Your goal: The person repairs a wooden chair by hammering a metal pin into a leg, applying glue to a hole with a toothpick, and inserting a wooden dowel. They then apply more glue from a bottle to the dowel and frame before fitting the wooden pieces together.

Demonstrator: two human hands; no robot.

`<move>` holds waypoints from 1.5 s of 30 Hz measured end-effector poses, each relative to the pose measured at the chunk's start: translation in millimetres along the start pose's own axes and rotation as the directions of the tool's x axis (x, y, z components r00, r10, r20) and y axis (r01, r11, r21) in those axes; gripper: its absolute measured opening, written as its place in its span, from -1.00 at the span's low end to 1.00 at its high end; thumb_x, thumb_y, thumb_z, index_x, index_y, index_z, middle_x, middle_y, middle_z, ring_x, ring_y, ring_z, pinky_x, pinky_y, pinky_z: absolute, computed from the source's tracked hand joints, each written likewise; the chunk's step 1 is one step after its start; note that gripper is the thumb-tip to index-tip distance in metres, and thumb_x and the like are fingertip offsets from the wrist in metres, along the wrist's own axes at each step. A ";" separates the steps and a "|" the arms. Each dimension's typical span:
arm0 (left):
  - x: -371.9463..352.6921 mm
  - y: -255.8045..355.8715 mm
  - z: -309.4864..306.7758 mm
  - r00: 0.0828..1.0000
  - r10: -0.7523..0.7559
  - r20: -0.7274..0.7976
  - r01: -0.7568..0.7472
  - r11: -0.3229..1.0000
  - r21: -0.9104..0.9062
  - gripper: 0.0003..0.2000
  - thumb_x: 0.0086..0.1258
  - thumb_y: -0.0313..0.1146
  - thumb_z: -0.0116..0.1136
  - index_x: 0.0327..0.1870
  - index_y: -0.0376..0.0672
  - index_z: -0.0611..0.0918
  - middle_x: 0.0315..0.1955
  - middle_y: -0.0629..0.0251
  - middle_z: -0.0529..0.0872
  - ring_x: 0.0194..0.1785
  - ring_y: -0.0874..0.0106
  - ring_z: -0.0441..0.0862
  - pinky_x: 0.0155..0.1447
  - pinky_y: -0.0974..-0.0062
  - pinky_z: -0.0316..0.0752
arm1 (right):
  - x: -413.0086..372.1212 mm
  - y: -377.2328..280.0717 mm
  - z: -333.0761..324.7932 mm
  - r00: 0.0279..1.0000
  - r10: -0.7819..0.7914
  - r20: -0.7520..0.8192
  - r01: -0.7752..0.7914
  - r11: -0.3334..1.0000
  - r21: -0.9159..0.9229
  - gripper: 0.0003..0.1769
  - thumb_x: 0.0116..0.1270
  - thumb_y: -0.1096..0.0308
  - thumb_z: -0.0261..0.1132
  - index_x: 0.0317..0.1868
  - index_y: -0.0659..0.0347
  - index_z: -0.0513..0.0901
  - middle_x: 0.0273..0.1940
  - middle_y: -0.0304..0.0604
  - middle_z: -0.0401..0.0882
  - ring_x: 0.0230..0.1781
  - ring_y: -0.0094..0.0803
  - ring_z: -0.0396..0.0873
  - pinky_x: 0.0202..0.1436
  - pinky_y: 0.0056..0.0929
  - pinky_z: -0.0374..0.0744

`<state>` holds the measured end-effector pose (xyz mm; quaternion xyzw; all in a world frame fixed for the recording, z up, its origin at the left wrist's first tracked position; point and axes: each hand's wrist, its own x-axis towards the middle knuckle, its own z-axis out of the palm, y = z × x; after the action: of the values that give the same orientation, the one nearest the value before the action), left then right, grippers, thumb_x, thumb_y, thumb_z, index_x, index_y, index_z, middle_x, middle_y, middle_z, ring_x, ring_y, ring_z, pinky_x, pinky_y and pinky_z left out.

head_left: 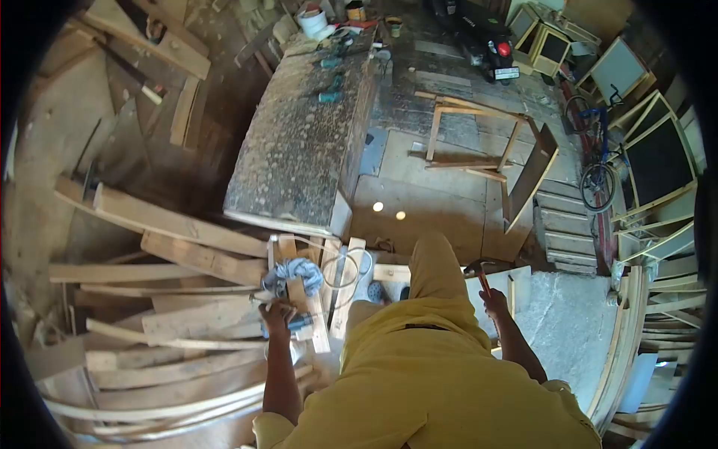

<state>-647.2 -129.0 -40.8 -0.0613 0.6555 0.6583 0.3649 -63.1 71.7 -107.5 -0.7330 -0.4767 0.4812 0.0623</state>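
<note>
1. While the left hand (278,314) rests on the short wooden slats (340,288) at the centre of the frame, its fingers curl downward. I cannot tell whether they grip anything.
2. Just beside that hand lie a blue-handled tool (301,323) and, slightly above it, a crumpled blue-grey cloth (293,274) on the same slats.
3. To the right of centre, the right hand (495,303) has its fingers closed around the handle of a hammer (479,275). The hammer's head points to the upper left, and it is well apart from the slats.
4. Between the two hands is the person's yellow-clad leg. The long speckled desk (299,142) stretches toward the top of the frame, and loose planks (172,329) fill the lower left.
5. Judging by this, the step in hand is steadying the slats before a hammer blow.
6. Any strike would call for bringing the hammer across the leg to the slats, with the left fingers kept clear of the striking spot.
</note>
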 end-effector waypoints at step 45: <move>424.2 -130.0 975.9 -0.206 -0.623 0.755 -0.932 0.361 0.043 -0.78 0.49 -0.26 -0.02 -0.17 -0.26 0.49 -0.39 -0.12 0.63 -0.23 -0.16 0.57 -0.21 0.12 0.44 | 550.3 -182.6 89.8 0.648 0.616 -0.448 -0.061 0.628 0.775 -0.75 0.28 0.18 0.34 -0.43 0.16 0.63 -0.70 -0.34 0.40 -0.77 -0.56 0.35 -0.72 -0.45 0.33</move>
<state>-494.2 910.3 -254.5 0.8024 0.3165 0.0162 0.5057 -203.2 554.4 -410.1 -0.8549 -0.0375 0.3224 0.4048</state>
